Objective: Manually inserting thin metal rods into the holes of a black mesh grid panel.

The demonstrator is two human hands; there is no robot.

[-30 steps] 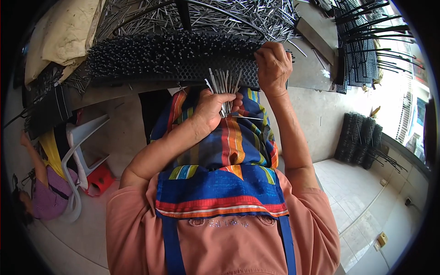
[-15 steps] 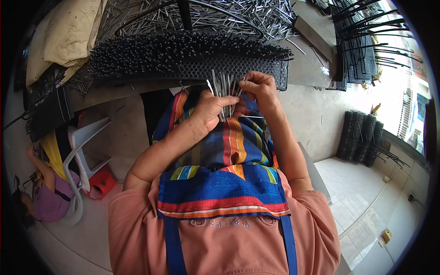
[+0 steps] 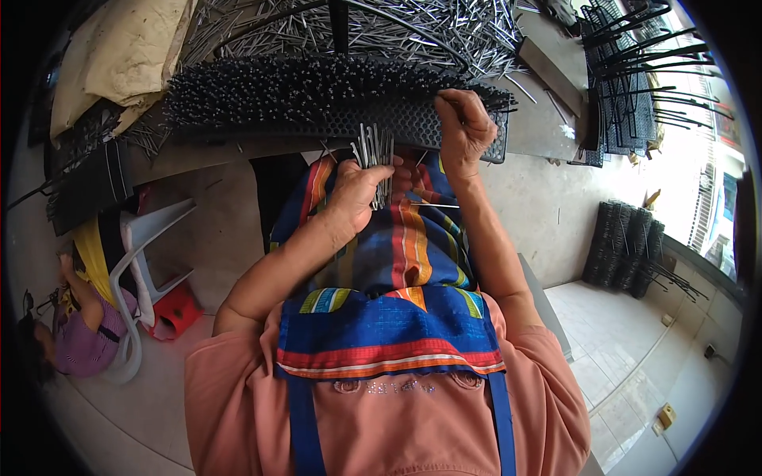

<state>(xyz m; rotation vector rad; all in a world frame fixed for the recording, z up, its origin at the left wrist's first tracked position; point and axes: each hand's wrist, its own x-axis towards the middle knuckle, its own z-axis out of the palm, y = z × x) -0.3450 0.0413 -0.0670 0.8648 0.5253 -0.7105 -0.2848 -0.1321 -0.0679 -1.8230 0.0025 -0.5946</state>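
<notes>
My left hand (image 3: 359, 189) is closed round a bundle of thin metal rods (image 3: 373, 144), their ends fanned upward past my thumb. Over the right part of a black perforated rack (image 3: 401, 127) is my right hand (image 3: 470, 131), fingers curled into a pinch; whatever they hold is hidden. Dark-tipped rods (image 3: 254, 95) stand densely in the rack's left and far parts, while open holes show along its near right side. One loose rod (image 3: 435, 205) lies across the striped apron (image 3: 413, 246) on my lap.
Behind the rack a large heap of loose metal rods (image 3: 413, 32) covers the table. Brown paper sacking (image 3: 131, 55) lies at the far left, a flat bar (image 3: 552, 75) at the right. Black wire racks (image 3: 623, 103) stand far right. At left sits another person (image 3: 87, 333) by a grey chair (image 3: 131, 317).
My right hand has moved away from the bundle, up and to the right, over the rack. My left hand keeps the rods and has barely shifted.
</notes>
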